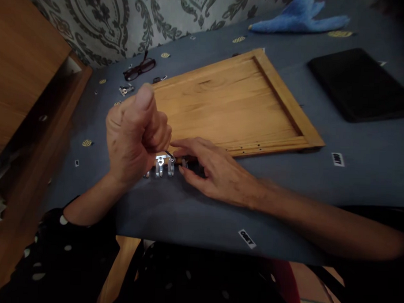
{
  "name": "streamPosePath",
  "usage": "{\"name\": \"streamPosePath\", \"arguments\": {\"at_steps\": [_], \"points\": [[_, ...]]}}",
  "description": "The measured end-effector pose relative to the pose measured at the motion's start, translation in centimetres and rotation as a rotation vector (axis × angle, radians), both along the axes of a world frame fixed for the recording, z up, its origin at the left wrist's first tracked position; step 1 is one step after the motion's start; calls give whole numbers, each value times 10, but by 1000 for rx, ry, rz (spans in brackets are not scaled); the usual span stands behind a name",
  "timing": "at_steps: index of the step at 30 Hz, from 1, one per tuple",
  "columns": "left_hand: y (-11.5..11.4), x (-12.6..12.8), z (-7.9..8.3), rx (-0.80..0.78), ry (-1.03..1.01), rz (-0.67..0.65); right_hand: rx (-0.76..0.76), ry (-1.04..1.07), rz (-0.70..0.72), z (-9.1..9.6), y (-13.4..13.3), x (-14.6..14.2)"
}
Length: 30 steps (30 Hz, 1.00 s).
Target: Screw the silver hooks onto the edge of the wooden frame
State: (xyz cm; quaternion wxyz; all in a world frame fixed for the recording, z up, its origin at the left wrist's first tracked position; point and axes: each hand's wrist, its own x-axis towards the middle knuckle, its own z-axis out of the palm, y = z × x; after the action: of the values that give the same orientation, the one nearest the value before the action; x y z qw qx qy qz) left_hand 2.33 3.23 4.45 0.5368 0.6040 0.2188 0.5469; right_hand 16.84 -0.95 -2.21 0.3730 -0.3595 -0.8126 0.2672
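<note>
My left hand (pixel 133 131) is closed in a fist with the thumb on top. From under it a thin dark shaft (pixel 169 154) slants down to a metal hinge (pixel 160 161); it looks like a screwdriver, its handle hidden by the fist. The shiny hinge, with curved arms, sits at the near left edge of a framed wooden panel (pixel 217 103). My right hand (pixel 217 174) is curved around the hinge's right side, fingers over the panel's edge and thumb below, with metal showing between them. Small dark holes dot the panel's near rail.
Dark glasses (pixel 139 69) and another metal hinge (pixel 126 89) lie behind my left hand. A black tablet-like slab (pixel 363 86) is at the right and a blue cloth (pixel 299 18) at the back. A wooden cabinet (pixel 29 66) borders the blue-grey tabletop (pixel 193 217) on the left.
</note>
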Motion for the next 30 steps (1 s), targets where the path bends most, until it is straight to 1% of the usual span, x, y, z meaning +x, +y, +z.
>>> {"name": "streamPosePath", "arguments": {"at_steps": [4, 9, 18, 23, 26, 30], "points": [[-4, 5, 3, -31, -3, 26, 5, -6, -11, -1, 0, 1], [-2, 7, 5, -36, -42, 50, 3, -2, -9, -1, 0, 1], [-5, 8, 5, -57, -54, 273, -5, 10, 5, -2, 0, 1], [-9, 10, 6, -40, -26, 321, 1, 19, 11, -1, 0, 1], [-12, 7, 6, -19, 4, 285, -1, 13, 5, -1, 1, 0], [-12, -5, 5, -4, 32, 79, -15, 6, 8, -2, 1, -1]]}}
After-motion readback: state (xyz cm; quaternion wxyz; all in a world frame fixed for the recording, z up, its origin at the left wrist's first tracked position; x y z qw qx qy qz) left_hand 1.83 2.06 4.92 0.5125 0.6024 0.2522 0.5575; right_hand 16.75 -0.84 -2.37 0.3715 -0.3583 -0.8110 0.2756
